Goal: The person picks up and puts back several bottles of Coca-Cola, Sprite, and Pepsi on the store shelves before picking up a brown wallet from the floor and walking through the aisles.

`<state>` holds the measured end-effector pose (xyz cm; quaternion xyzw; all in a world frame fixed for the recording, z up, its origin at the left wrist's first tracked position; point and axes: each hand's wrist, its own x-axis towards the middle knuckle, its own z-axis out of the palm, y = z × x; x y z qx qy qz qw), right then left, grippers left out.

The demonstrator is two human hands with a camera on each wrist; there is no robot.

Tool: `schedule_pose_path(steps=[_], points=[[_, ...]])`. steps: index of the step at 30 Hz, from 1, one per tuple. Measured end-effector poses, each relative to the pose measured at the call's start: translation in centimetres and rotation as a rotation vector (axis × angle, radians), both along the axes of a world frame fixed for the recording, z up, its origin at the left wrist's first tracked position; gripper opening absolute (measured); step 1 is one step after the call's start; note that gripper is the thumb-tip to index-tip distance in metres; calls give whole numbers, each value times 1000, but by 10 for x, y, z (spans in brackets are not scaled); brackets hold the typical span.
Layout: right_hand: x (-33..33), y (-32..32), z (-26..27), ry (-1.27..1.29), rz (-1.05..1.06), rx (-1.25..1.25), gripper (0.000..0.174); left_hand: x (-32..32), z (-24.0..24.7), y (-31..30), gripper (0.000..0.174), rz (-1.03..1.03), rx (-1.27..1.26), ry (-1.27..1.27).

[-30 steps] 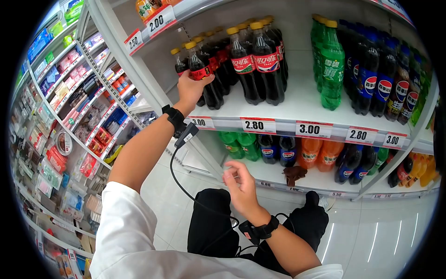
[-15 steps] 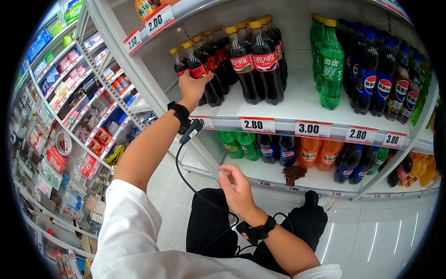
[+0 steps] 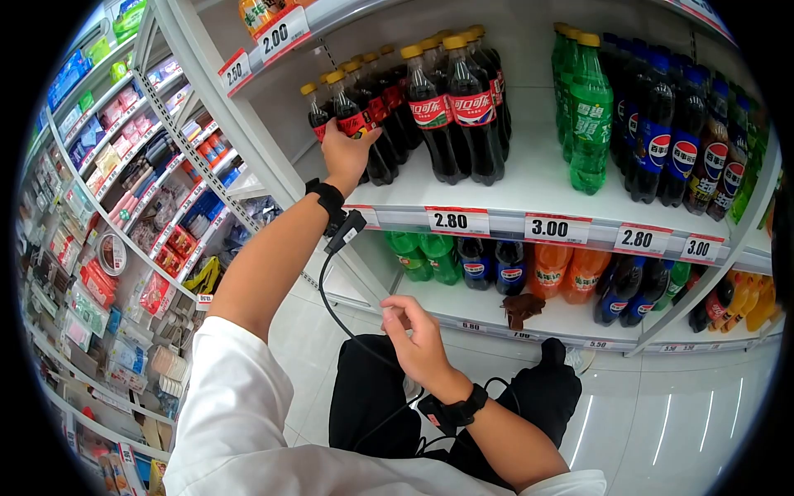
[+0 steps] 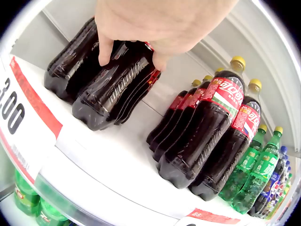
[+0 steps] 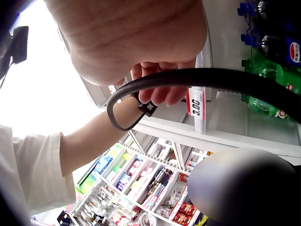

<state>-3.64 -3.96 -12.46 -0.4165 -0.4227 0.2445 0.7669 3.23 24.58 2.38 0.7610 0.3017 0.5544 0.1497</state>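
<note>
My left hand (image 3: 347, 155) grips a cola bottle (image 3: 380, 168) around its red label, at the front of the leftmost group on the middle shelf. In the left wrist view, thumb and fingers (image 4: 106, 51) of that hand lie on either side of the dark bottle (image 4: 101, 106), whose base is at the shelf surface. Another cola bottle (image 4: 70, 70) stands beside it, with more behind. My right hand (image 3: 422, 343) hangs in the air above my knee, fingers loosely curled and holding nothing. A black cable (image 5: 197, 77) crosses in front of the right fingers in the right wrist view.
More cola bottles (image 3: 475, 136) stand to the right, then green Sprite bottles (image 3: 589, 124) and Pepsi bottles (image 3: 653, 136). Price tags (image 3: 460, 221) line the shelf edge. Larger bottles fill the lower shelf (image 3: 488, 310). A white upright (image 3: 273, 157) borders the left side.
The gripped cola bottle has shifted slightly back toward its row, the left hand with it. My right hand has dropped a little and moved slightly left.
</note>
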Motion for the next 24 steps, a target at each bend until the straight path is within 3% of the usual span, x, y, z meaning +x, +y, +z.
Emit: schedule_pose_path(steps=[15, 24], points=[[-7, 10, -8, -45, -4, -13, 18, 0, 1, -17, 82, 61, 31, -31], [-8, 12, -12, -64, -27, -21, 17, -5, 5, -31, 84, 120, -74, 37]])
